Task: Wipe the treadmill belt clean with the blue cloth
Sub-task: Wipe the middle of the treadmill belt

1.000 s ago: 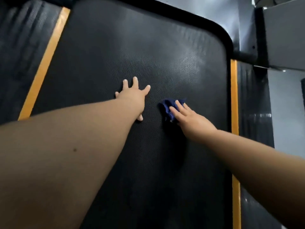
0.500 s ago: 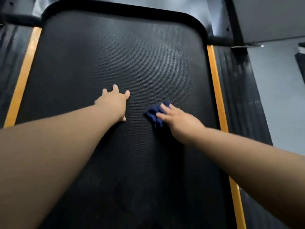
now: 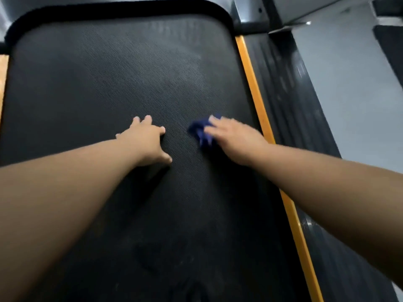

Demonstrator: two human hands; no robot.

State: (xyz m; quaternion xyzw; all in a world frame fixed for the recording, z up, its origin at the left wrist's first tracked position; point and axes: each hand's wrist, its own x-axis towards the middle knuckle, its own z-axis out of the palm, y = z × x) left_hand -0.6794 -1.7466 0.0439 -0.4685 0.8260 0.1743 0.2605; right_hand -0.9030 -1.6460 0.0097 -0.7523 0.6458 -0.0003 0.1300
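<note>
The black textured treadmill belt (image 3: 122, 73) fills most of the view. A small crumpled blue cloth (image 3: 199, 130) lies on it right of centre. My right hand (image 3: 233, 138) presses on the cloth with straight fingers and covers its right part; the hand is blurred. My left hand (image 3: 146, 141) rests flat on the belt with fingers spread, a short way left of the cloth and apart from it.
An orange stripe (image 3: 257, 101) and a ribbed black side rail (image 3: 287, 94) run along the belt's right edge. The belt's rounded black end frame (image 3: 117, 8) lies at the top. Grey floor (image 3: 353, 88) is on the right.
The view has swung so the belt sits more squarely and further left. My right hand with the cloth has shifted slightly toward the right edge. My left hand stays planted.
</note>
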